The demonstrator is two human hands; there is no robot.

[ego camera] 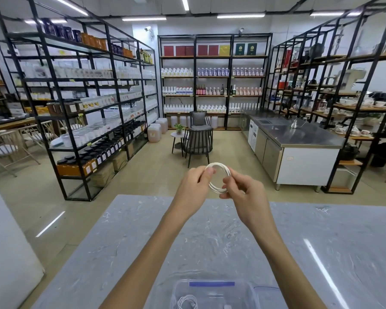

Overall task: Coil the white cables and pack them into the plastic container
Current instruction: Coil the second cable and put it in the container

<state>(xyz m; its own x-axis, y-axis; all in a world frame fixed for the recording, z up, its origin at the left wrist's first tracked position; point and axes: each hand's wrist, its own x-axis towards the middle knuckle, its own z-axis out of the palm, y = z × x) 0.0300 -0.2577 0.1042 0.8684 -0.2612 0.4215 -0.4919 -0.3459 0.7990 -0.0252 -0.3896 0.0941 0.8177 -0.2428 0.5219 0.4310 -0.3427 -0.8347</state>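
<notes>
Nearest the lens, at the bottom edge: a clear plastic container (212, 293) with a blue strip along its far rim, resting on the grey marbled tabletop (103, 248). Inside, at lower left, one coiled white cable (187, 302) already lying on the floor of the box. Just to the right, touching or nearly touching the box — cannot tell which — a clear lid (268, 296).

Further out, above the far part of the table, both forearms reaching forward. Left hand (193, 186) pinching the left side of a second white cable coil (218, 177) between thumb and fingers; right hand (243, 195) closed on the coil's lower right side. Coil held in the air as a neat ring of several loops, well apart from the container.

Beyond — a dark slatted chair (198, 139), a stainless-steel counter (296, 132), black shelving (214, 81) stocked with bottles.
</notes>
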